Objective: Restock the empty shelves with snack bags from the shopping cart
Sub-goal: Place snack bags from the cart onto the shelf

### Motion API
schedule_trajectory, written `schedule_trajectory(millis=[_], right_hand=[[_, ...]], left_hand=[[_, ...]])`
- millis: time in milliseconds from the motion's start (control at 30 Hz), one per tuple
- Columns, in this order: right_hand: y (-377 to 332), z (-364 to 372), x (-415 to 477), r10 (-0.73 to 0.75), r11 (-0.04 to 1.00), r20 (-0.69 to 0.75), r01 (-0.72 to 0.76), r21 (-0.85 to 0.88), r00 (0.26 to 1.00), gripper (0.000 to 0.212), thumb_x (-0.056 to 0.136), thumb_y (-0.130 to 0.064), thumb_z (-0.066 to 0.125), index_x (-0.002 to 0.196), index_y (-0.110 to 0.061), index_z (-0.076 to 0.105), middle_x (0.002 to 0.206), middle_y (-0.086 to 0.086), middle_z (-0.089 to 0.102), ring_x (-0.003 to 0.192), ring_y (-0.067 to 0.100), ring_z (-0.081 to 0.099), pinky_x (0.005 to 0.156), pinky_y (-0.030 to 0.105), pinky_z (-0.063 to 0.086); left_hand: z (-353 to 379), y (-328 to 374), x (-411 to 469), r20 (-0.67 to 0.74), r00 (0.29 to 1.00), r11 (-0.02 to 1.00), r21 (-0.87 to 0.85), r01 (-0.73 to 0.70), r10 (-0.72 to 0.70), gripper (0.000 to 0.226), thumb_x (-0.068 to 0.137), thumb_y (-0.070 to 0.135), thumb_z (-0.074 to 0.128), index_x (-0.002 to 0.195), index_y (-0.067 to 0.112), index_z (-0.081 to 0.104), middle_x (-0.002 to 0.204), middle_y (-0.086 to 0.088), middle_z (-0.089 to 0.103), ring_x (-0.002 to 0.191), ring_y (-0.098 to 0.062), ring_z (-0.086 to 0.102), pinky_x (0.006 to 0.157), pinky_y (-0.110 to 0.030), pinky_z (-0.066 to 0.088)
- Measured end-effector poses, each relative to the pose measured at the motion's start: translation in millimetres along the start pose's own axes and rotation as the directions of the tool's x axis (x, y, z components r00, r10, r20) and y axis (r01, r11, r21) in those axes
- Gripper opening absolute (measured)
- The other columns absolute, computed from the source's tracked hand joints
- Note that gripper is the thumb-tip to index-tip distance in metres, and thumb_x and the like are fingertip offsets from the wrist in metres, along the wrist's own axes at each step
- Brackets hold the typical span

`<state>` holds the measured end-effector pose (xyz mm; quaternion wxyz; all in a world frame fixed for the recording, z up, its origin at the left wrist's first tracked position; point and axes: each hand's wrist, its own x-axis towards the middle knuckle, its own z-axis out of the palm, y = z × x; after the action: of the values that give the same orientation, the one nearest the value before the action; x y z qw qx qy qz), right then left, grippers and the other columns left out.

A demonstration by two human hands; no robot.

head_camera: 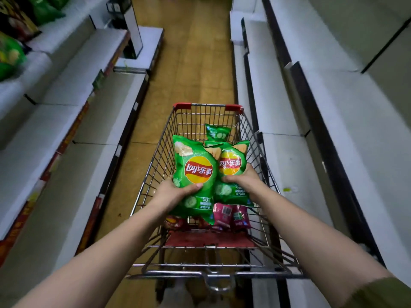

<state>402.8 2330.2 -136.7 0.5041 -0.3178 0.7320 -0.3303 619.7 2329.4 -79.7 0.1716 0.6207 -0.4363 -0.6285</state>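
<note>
Floor (189, 74) open beyond cart (206, 116) — left hand (175, 188) grips green bag (195, 172), right hand (244, 181) second bag (231, 167).

The left green bag (195, 172) bears the logo "Lay's 乐事" and, lower down, "-50" — the small white print beneath is too blurred to read. The right green bag (232, 167) shows the same "Lay's 乐事" logo and "-50" near its bottom.

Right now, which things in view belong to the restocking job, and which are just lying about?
Job: left hand gripping left green bag; right hand gripping right green bag; shopping cart; pink bags in it; empty shelves.
Lying about: white stand; shelved bags top left.
</note>
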Motion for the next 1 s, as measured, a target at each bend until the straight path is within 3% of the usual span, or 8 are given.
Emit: schedule_trajectory(millis=[133,267,433,533,633,767,867,1000], right_hand=[[-28.1,-8.6,-54.6,-0.108,0.994,-0.047,0.109,0.023,0.993,0.058,0.062,0.000,0.082,0.108,-0.013,0.049,0.096,0.004,0.064,0.092,0.024,0.063,0.085,0.035,0.050],[-47.1,-15.7,-109.2,-0.235,0.971,-0.172,0.240,0.011,0.957,0.048,0.063,-0.001,0.082,0.093,-0.022,0.050,0.088,0.000,0.064,0.084,0.019,0.064,0.076,0.030,0.053],[-70.0,-6.8,-184.7,-0.297,0.950,-0.362,0.311,-0.021,0.884,0.074,0.041,-0.034,0.088,0.104,-0.018,0.054,0.096,0.002,0.069,0.090,0.021,0.067,0.085,0.045,0.054],[-85.5,-1.8,-235.4,-0.317,0.938,-0.449,0.345,-0.020,0.835,0.045,0.058,-0.013,0.087,0.090,-0.020,0.056,0.085,-0.001,0.068,0.078,0.012,0.065,0.073,0.028,0.055],[-95.7,-2.3,-284.0,-0.355,0.918,-0.567,0.391,-0.062,0.744,0.044,0.063,-0.007,0.084,0.093,-0.021,0.055,0.088,-0.002,0.067,0.075,0.006,0.063,0.064,0.017,0.050],[-100.5,-8.9,-348.4,-0.335,0.917,-0.711,0.387,-0.095,0.618,0.058,0.057,-0.019,0.088,0.104,-0.018,0.053,0.094,-0.003,0.067,0.083,0.012,0.065,0.077,0.032,0.054],[-107.4,-16.2,-400.8,-0.345,0.905,-0.787,0.403,-0.135,0.511,0.068,0.054,-0.023,0.089,0.110,-0.014,0.052,0.100,0.001,0.066,0.088,0.016,0.065,0.080,0.035,0.054],[-116.0,-29.9,-477.0,-0.385,0.881,-0.844,0.420,-0.217,0.373,0.038,0.064,-0.006,0.083,0.089,-0.020,0.060,0.084,-0.005,0.068,0.069,-0.002,0.065,0.065,0.015,0.053]], left_hand=[[-10.2,18.1,-29.6,0.061,0.992,0.994,-0.032,-0.109,0.111,0.044,0.073,0.024,0.078,0.111,0.012,0.060,0.091,0.000,0.070,0.076,-0.013,0.068,0.056,-0.020,0.053],[-26.9,35.2,-57.3,0.151,0.961,0.972,-0.074,-0.225,0.234,0.034,0.074,0.019,0.077,0.104,0.015,0.062,0.087,0.001,0.072,0.070,-0.010,0.070,0.053,-0.017,0.053],[-55.5,49.4,-94.2,0.277,0.887,0.930,-0.100,-0.355,0.369,0.039,0.073,0.020,0.078,0.108,0.013,0.062,0.092,-0.003,0.074,0.074,-0.014,0.072,0.058,-0.021,0.055],[-71.1,57.4,-121.0,0.343,0.837,0.904,-0.118,-0.411,0.425,0.040,0.071,0.021,0.078,0.107,0.013,0.063,0.089,-0.002,0.074,0.073,-0.013,0.072,0.058,-0.020,0.055],[-75.6,66.8,-145.7,0.412,0.782,0.879,-0.127,-0.459,0.468,0.057,0.061,0.030,0.081,0.113,0.012,0.062,0.096,-0.005,0.074,0.081,-0.019,0.073,0.071,-0.029,0.057],[-68.4,85.1,-186.9,0.519,0.691,0.854,-0.175,-0.489,0.502,0.039,0.069,0.026,0.078,0.105,0.015,0.064,0.084,-0.001,0.075,0.067,-0.014,0.072,0.052,-0.022,0.055],[-59.0,102.3,-223.2,0.595,0.581,0.807,-0.217,-0.549,0.555,0.039,0.064,0.029,0.077,0.099,0.018,0.065,0.079,0.002,0.076,0.068,-0.014,0.073,0.054,-0.023,0.056],[-37.9,125.6,-279.5,0.704,0.416,0.752,-0.256,-0.608,0.576,0.047,0.061,0.034,0.076,0.103,0.017,0.065,0.086,-0.003,0.076,0.075,-0.022,0.074,0.060,-0.030,0.059]])
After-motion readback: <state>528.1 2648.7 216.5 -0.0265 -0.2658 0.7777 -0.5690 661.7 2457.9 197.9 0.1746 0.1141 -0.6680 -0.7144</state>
